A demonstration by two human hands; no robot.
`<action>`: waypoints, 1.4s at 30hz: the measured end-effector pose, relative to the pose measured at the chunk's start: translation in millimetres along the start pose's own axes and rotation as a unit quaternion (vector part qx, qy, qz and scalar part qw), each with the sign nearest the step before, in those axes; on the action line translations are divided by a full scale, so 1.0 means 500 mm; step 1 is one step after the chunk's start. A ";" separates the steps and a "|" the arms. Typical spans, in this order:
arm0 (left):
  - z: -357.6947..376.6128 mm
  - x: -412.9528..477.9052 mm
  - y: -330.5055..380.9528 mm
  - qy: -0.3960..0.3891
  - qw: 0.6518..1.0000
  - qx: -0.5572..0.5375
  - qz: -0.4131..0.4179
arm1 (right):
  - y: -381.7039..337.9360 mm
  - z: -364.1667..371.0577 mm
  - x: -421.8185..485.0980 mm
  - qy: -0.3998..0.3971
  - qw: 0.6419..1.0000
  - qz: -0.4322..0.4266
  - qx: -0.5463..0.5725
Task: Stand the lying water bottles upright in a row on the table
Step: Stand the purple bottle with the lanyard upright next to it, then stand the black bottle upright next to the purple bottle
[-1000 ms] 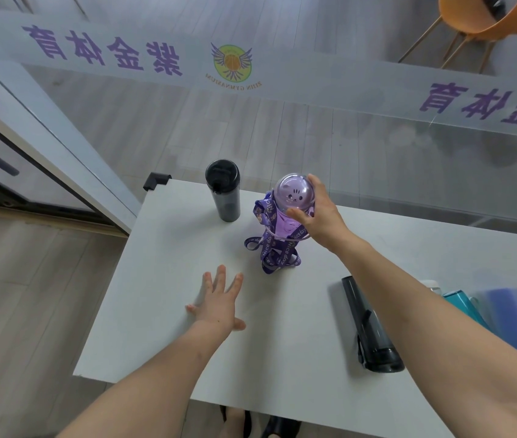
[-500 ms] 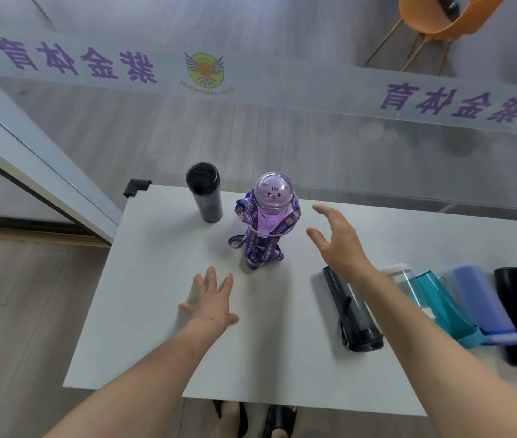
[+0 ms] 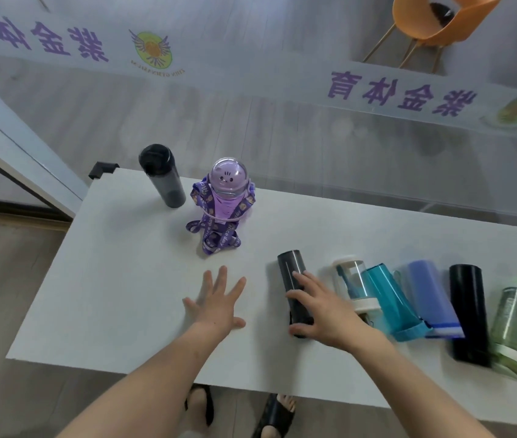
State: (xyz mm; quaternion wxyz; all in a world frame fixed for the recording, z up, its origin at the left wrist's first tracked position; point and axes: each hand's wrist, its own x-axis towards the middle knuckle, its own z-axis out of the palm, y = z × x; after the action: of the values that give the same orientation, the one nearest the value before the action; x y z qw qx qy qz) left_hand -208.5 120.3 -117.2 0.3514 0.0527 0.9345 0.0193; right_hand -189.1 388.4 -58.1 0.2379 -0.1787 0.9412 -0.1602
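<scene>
Two bottles stand upright at the back left of the white table (image 3: 124,279): a dark grey bottle (image 3: 162,177) and a purple bottle (image 3: 227,197) with a domed lid and a printed strap. A slim dark bottle (image 3: 290,273) lies on the table, and my right hand (image 3: 323,306) is wrapped over its near half. My left hand (image 3: 216,300) rests flat on the table with its fingers spread, holding nothing. To the right lie several more bottles: a clear one (image 3: 350,276), a teal one (image 3: 388,303), a blue one (image 3: 429,294), a black one (image 3: 469,311) and a green one (image 3: 516,324).
A glass wall with purple lettering runs right behind the table's far edge. The near table edge crosses the lower view, and my sandalled feet (image 3: 241,412) show below it. An orange chair (image 3: 434,23) stands beyond the glass at the top right.
My right hand let go of the upright purple bottle, swung right and down, and closed over the lying slim dark bottle. My left hand stayed flat on the table.
</scene>
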 end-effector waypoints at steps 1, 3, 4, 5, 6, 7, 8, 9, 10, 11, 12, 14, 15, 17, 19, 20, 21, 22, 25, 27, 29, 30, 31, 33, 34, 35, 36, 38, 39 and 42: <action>0.004 0.003 0.002 0.004 1.000 -0.001 -0.003 | 0.008 0.009 -0.006 -0.025 0.999 -0.011 -0.021; 0.009 0.005 0.003 0.005 1.000 -0.004 -0.007 | 0.022 0.027 -0.015 -0.049 0.995 -0.039 -0.072; 0.011 0.004 0.004 0.004 1.000 -0.004 -0.009 | 0.027 0.035 -0.017 -0.049 0.992 -0.052 -0.100; 0.013 0.004 0.004 0.004 1.000 -0.003 -0.011 | 0.034 0.042 -0.016 -0.045 0.990 -0.061 -0.118; 0.014 0.006 0.005 0.005 1.000 -0.003 -0.011 | 0.041 0.044 -0.014 -0.038 0.990 -0.067 -0.119; 0.015 0.007 0.005 0.006 1.000 -0.005 -0.012 | 0.048 0.045 -0.011 -0.031 0.992 -0.069 -0.103; 0.014 0.009 0.005 0.004 1.000 -0.009 -0.012 | 0.052 0.041 -0.008 -0.026 0.995 -0.067 -0.073; 0.012 0.009 0.005 0.001 1.000 -0.014 -0.014 | 0.052 0.034 -0.005 -0.023 0.997 -0.061 -0.034; 0.009 0.008 0.006 -0.003 1.000 -0.018 -0.016 | 0.050 0.026 -0.001 -0.024 0.998 -0.050 0.010; 0.005 0.007 0.007 -0.006 1.000 -0.023 -0.018 | 0.045 0.012 0.002 -0.026 0.998 -0.036 0.053; -0.001 0.004 0.011 -0.006 0.999 -0.031 -0.021 | 0.038 -0.005 0.007 -0.023 0.995 -0.018 0.097; -0.012 -0.001 0.020 -0.006 0.998 -0.059 -0.028 | 0.022 -0.049 0.017 -0.003 0.983 0.020 0.182; -0.015 -0.003 0.025 -0.005 0.997 -0.077 -0.032 | 0.016 -0.073 0.023 0.016 0.975 0.033 0.217; -0.022 -0.004 0.032 -0.002 0.994 -0.106 -0.041 | 0.013 -0.111 0.040 0.070 0.957 0.051 0.275; -0.027 -0.002 0.039 -0.004 0.992 -0.117 -0.051 | 0.019 -0.143 0.066 0.109 0.929 0.085 0.342; -0.028 -0.001 0.043 -0.004 0.992 -0.116 -0.055 | 0.023 -0.158 0.081 0.113 0.913 0.107 0.377; -0.028 0.000 0.047 -0.004 0.992 -0.114 -0.060 | 0.027 -0.174 0.097 0.108 0.897 0.127 0.410; -0.028 0.000 0.052 -0.005 0.992 -0.109 -0.065 | 0.032 -0.189 0.111 0.100 0.880 0.148 0.440; -0.024 -0.002 0.057 -0.010 0.994 -0.083 -0.069 | 0.040 -0.228 0.141 0.068 0.848 0.204 0.484; -0.024 0.000 0.057 -0.014 0.994 -0.081 -0.067 | 0.041 -0.241 0.154 0.052 0.840 0.226 0.490; -0.027 0.001 0.057 -0.019 0.994 -0.082 -0.065 | 0.041 -0.248 0.165 0.044 0.836 0.234 0.495; -0.028 0.000 0.058 -0.020 0.994 -0.081 -0.064 | 0.042 -0.248 0.168 0.040 0.836 0.234 0.494; -0.029 -0.001 0.059 -0.021 0.994 -0.080 -0.064 | 0.044 -0.247 0.168 0.037 0.840 0.232 0.488; -0.032 -0.003 0.061 -0.022 0.994 -0.083 -0.065 | 0.048 -0.241 0.163 0.038 0.849 0.226 0.476; -0.035 -0.004 0.062 -0.020 0.994 -0.086 -0.066 | 0.050 -0.236 0.158 0.043 0.849 0.226 0.476; -0.037 -0.004 0.063 -0.016 0.993 -0.090 -0.069 | 0.052 -0.231 0.151 0.049 0.847 0.225 0.479; -0.041 -0.005 0.066 -0.008 0.993 -0.094 -0.074 | 0.051 -0.223 0.145 0.056 0.844 0.222 0.485; -0.044 -0.003 0.072 0.013 0.991 -0.099 -0.086 | 0.050 -0.203 0.132 0.085 0.829 0.217 0.508; -0.045 -0.001 0.076 0.020 0.991 -0.097 -0.089 | 0.050 -0.187 0.126 0.112 0.819 0.213 0.521; -0.046 0.013 0.086 0.017 0.991 -0.095 -0.092 | 0.047 -0.127 0.107 0.200 0.806 0.185 0.525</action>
State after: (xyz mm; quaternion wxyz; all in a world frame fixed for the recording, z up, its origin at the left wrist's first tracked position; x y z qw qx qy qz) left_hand -225.0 163.6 -101.1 0.3389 -0.0677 0.9353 0.0762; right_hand -271.3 400.9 -35.1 0.1270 0.1871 0.7557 -0.6146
